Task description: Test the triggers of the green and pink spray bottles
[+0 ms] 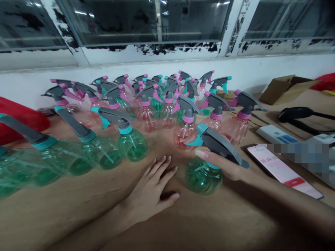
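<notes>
My right hand (222, 162) is closed round the neck of a green spray bottle (202, 179) with a grey and teal trigger head. Whether the bottle's base touches the tabletop I cannot tell. Flat on the brown table (110, 216) lies my left hand (154, 190), fingers spread and holding nothing. Just beyond its fingertips, to the left, stands another green spray bottle (133, 145). A pink spray bottle (183, 134) stands behind the one in my right hand, partly hidden by it.
Several green bottles (102, 153) line the left side. Behind them crowd pink and green bottles (148, 118) with grey heads, below a window. To the right lie a lit phone (285, 170), a white power strip (276, 134), a black strapped item (298, 113) and an open cardboard box (285, 89).
</notes>
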The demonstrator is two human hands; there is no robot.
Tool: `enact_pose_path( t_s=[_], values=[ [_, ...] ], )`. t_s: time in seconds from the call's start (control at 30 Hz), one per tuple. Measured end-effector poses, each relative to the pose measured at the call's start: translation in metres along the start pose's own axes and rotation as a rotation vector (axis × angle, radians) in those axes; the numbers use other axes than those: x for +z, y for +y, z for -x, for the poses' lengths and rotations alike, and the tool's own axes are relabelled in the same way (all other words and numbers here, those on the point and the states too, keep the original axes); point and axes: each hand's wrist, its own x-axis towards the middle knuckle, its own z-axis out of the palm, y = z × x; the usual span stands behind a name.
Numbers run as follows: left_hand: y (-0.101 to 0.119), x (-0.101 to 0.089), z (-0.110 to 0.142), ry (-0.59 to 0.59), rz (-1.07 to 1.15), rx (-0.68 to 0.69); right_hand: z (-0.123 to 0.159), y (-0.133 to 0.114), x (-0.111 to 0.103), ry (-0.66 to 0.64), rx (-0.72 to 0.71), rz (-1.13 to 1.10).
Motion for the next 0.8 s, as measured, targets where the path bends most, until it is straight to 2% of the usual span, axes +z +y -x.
enact_pose_path(
  t_s=[0.23, 0.8],
  values=[
    [0.000, 0.002, 0.000, 0.010, -0.012, 0.010, -0.006, -0.017, 0.004, -0.009, 0.008, -0.121],
    [0.000, 0.002, 0.000, 0.003, -0.004, -0.005, -0.004, -0.010, 0.003, -0.014, 0.006, -0.092]
  ],
)
